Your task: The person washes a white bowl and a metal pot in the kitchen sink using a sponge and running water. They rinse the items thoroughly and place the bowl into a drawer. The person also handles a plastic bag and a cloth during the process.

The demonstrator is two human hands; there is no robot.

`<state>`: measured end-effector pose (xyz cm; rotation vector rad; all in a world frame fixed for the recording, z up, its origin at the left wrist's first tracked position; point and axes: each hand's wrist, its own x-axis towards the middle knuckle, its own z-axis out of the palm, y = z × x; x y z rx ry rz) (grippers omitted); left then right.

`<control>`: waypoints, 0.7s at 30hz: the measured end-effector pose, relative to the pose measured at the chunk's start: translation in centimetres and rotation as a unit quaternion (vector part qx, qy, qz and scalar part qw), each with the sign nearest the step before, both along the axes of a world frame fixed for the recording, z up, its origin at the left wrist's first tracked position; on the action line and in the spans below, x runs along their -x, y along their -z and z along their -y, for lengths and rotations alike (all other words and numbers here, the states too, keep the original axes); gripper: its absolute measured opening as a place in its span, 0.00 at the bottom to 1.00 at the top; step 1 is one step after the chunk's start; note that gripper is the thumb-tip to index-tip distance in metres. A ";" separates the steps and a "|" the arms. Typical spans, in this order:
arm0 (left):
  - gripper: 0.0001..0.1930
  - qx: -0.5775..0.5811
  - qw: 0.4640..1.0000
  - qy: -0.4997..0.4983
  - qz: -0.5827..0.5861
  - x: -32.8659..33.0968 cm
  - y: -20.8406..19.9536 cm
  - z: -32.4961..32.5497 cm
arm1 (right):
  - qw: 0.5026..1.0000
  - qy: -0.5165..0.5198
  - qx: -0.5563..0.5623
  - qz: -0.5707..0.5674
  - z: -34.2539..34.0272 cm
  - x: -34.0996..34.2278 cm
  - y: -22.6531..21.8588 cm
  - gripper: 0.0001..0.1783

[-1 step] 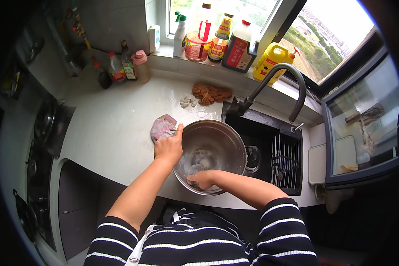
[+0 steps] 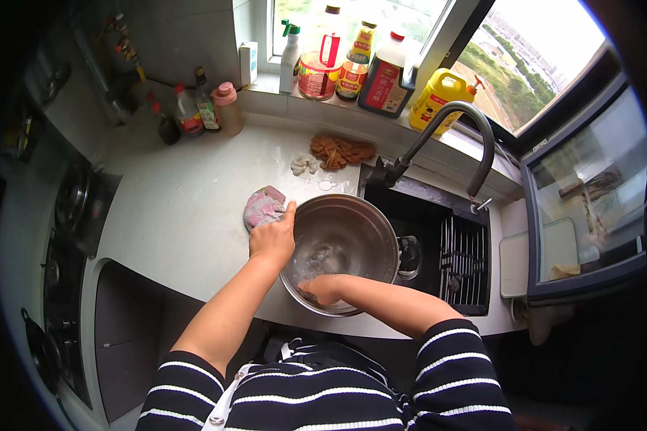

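A wide stainless steel pot stands on the counter against the sink's left edge. Its bottom looks wet and cloudy. My left hand is closed at the pot's left side, thumb stretched along the rim, its other fingers hidden. A pink and grey cloth lies right against that hand. My right hand reaches down inside the pot near its front wall. Its fingers are curled; a greyish mass shows by them, too blurred to name.
Right of the pot is a black sink with a wire rack and a curved faucet. A brown cloth and a white rag lie behind. Several bottles line the sill, including a yellow jug. An open window juts in.
My right hand has shifted slightly left inside the pot, and the greyish mass shows less. My left hand stays at the rim.
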<state>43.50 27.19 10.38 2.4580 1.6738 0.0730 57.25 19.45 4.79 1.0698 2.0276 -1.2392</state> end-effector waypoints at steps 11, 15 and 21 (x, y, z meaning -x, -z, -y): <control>0.27 0.012 1.000 0.004 -0.014 0.1 -0.4 -0.1 | 0.811 -0.237 -0.397 0.359 -3.6 -6.4 2.7 0.29; 0.31 0.034 0.999 0.004 -0.023 -0.1 -1.1 0.1 | 0.798 -0.297 -0.373 0.369 -0.7 -9.3 -5.2 0.21; 0.27 0.053 0.998 -0.016 -0.029 0.0 -1.9 0.4 | 0.956 -0.083 -0.159 0.230 3.5 -7.9 -9.5 0.18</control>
